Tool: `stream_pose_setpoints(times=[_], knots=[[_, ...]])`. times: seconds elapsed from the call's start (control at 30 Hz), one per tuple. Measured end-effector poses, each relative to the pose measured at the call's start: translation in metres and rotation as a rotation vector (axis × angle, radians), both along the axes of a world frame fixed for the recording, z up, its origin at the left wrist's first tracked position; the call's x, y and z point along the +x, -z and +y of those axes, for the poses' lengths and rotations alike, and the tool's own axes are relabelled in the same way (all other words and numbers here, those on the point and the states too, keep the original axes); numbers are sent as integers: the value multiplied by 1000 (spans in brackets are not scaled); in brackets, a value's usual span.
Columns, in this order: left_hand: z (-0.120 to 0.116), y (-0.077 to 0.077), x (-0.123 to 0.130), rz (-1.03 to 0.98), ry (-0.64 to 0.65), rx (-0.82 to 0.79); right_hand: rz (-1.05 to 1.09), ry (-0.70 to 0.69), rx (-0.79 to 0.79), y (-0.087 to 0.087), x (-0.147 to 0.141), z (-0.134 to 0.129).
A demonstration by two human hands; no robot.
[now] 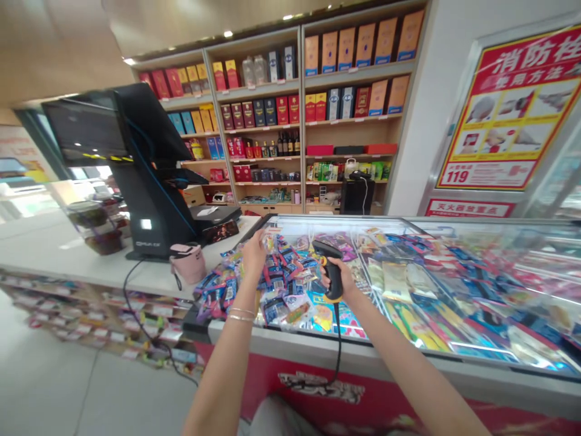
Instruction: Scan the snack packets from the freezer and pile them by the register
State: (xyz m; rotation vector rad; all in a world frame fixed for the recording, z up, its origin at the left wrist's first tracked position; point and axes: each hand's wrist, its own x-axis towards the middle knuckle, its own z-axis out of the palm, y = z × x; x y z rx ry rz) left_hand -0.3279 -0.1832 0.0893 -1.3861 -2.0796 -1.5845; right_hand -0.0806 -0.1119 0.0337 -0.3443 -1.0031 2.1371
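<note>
My right hand (340, 278) is wrapped around the grip of a black and yellow barcode scanner (334, 272), held upright over the glass with its cable hanging down in front. My left hand (254, 253) is raised over a heap of small wrapped snack packets (276, 272), mostly blue, red and purple. Its fingers are closed at the edge of a small shiny packet (270, 242), partly hidden by the hand. The heap lies on the left end of the glass-topped freezer (318, 346). A bracelet circles my left wrist.
Left of the heap, a pink cup-like holder (188, 263) and a black checkout terminal (152, 181) stand on the white counter (27, 245). A cable drops down the counter's front. Shelves of boxed bottles (281, 109) line the back wall. Colourful packages (422, 281) lie under the glass at right.
</note>
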Motion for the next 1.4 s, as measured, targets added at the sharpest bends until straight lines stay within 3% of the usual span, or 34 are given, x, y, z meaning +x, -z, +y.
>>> stream_pose_setpoints(times=[0.13, 0.23, 0.33, 0.57, 0.8, 1.07, 1.27, 1.4], knots=[[-5, 27, -15, 158, -78, -39, -16, -59, -3, 16, -17, -1], [-3, 45, -9, 151, -86, 5, -53, -82, -14, 27, -21, 0], [0, 54, -3, 122, -69, 22, -73, -87, -30, 33, -23, 2], [2, 54, 0, 179, -101, -40, -78, -78, -62, 33, -25, 3], [4, 57, 3, 123, -82, 18, -99, -65, -91, 30, -25, 1], [12, 57, -3, 288, -159, -148, -98, -62, -105, 30, -25, 0], [21, 57, -6, 460, -262, -393, -110, -99, -130, 31, -26, 2], [26, 55, -8, 508, -279, -470, -115, -107, -116, 31, -25, 2]])
